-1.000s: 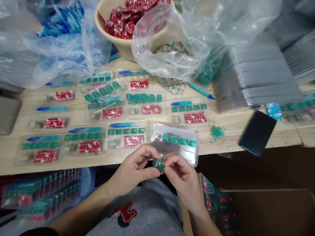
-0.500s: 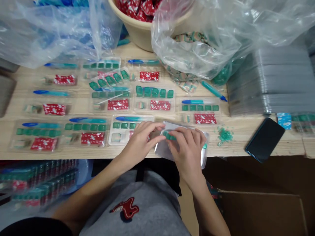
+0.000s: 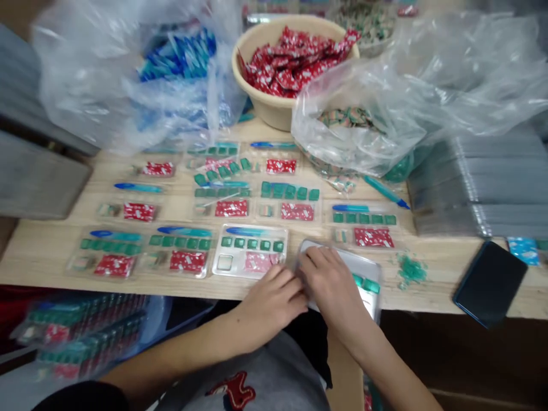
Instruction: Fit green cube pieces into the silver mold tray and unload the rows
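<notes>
A shallow silver tray (image 3: pixel 362 260) with a clear rim lies tilted at the table's front edge, green cubes (image 3: pixel 370 285) showing on its right side. Over its left half bends my right hand (image 3: pixel 331 285), fingers curled down and hiding what is beneath them. My left hand (image 3: pixel 274 299) is closed against the tray's left edge, its fingertips close to the right hand's; whatever they pinch is hidden. Just left of the hands sits a filled clear pack (image 3: pixel 222 245) on a white backing, with a blue pen, a row of green cubes and a red sachet.
More clear packs (image 3: pixel 188 245) stand in rows to the left and behind. A beige tub (image 3: pixel 274 108) of red sachets, a bag of blue pens (image 3: pixel 180 57) and a bag of striped pieces (image 3: pixel 351 120) line the back. To the right are stacked trays (image 3: pixel 475 188), green bits (image 3: pixel 411 268) and a phone (image 3: pixel 490 282).
The camera view has shifted, bringing more of the tub into sight. My left hand has come lower beside the tray, and my right hand has moved to its left end.
</notes>
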{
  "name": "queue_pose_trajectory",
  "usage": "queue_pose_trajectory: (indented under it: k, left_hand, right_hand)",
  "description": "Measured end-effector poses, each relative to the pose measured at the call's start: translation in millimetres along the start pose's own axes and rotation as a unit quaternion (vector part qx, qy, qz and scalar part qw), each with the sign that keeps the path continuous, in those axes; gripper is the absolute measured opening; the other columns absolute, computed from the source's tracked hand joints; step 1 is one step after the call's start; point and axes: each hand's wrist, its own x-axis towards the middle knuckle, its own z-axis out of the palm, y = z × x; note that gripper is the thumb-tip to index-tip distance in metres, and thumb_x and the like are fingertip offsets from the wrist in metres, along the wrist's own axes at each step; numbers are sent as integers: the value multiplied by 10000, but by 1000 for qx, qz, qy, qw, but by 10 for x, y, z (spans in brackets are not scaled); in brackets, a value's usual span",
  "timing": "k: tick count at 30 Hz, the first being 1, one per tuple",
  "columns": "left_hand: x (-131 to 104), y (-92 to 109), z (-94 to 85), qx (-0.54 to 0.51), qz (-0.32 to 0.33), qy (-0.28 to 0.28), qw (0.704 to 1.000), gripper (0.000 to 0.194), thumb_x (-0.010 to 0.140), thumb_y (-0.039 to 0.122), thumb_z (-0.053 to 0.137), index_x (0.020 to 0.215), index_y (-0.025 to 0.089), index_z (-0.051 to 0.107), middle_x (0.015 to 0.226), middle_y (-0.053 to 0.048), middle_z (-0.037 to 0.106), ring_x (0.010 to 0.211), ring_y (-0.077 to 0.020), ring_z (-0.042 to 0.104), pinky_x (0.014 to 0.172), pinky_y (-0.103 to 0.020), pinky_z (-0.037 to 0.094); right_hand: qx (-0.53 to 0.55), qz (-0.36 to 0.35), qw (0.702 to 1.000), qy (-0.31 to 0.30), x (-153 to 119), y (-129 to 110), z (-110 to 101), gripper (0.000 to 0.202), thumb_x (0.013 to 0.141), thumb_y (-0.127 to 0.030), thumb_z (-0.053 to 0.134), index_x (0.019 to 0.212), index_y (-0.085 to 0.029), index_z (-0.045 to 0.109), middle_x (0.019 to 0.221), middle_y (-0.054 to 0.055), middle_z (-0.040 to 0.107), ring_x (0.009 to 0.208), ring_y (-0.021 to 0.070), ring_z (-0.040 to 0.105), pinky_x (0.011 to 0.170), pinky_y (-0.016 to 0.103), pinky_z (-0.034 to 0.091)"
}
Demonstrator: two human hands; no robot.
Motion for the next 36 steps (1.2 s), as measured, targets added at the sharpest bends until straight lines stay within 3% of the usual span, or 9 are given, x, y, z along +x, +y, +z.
queue_pose_trajectory:
  k: [10,13,16,19,22,28,32,34,36]
  left_hand:
    - [145,-79,-98,-73,8,-130,989,128,912,154,582,1017,212,626,1075,-25,644,1022,-190,578,914,-344,445]
    - [128,-33,-56,-10,33,-131,991,134,880,115,594,1008,147,618,1008,-68,653,953,-224,598,879,-370,466]
    - [102,27,-4,86,72,-103,988,98,860,36,546,868,110,610,814,-73,635,773,-223,595,754,-352,472]
    - [106,53,-63,98,101,-72,987,177,868,10,465,816,127,587,741,-50,603,671,-194,548,664,-321,438]
    - [151,72,-228,51,75,-36,995,176,888,34,437,832,140,566,761,-34,607,686,-175,533,684,-315,430]
    - [214,148,-358,-17,61,11,998,144,923,89,446,892,138,578,856,-49,656,771,-165,559,791,-318,462]
    - [54,-254,-447,-30,5,56,998,146,971,193,459,1048,157,578,1042,-81,660,1001,-187,587,918,-337,464]
    - [-99,-653,-546,69,-101,101,987,188,965,161,435,1084,188,578,1082,-94,647,1044,-217,584,925,-389,464]
    - [-242,-1089,-627,198,-216,80,953,243,946,167,436,1143,174,577,1147,-144,617,1081,-282,568,924,-473,461]
  right_hand:
    - [40,35,997,57,-110,100,149,150,872,-94,543,929,-158,665,958,107,689,856,228,626,742,374,497]
    - [90,68,987,115,-293,132,26,294,895,-162,552,1182,-169,619,1215,162,624,1107,274,593,880,465,512]
    - [146,161,957,192,-620,224,-161,350,906,-207,570,1255,-221,576,1259,129,600,1176,232,579,940,426,513]
    - [133,270,922,243,-996,278,-301,261,898,-211,585,1153,-228,639,1162,93,653,1108,199,619,941,367,513]
    - [200,346,887,231,-1241,241,-341,190,914,-262,558,1051,-235,686,1022,52,700,958,162,673,852,286,550]
    - [357,395,831,162,-1217,192,-245,360,887,-447,540,1111,-205,685,820,44,744,652,147,704,556,199,564]
    - [326,419,832,162,-1227,264,-146,413,803,-474,632,1081,-174,679,722,25,720,505,126,651,494,187,542]
    - [284,406,857,141,-1299,309,-111,457,803,-490,625,1127,-171,672,709,20,698,514,123,641,488,185,530]
    - [227,391,884,120,-1386,363,-99,492,809,-520,613,1160,-180,671,764,35,691,562,135,645,498,208,528]
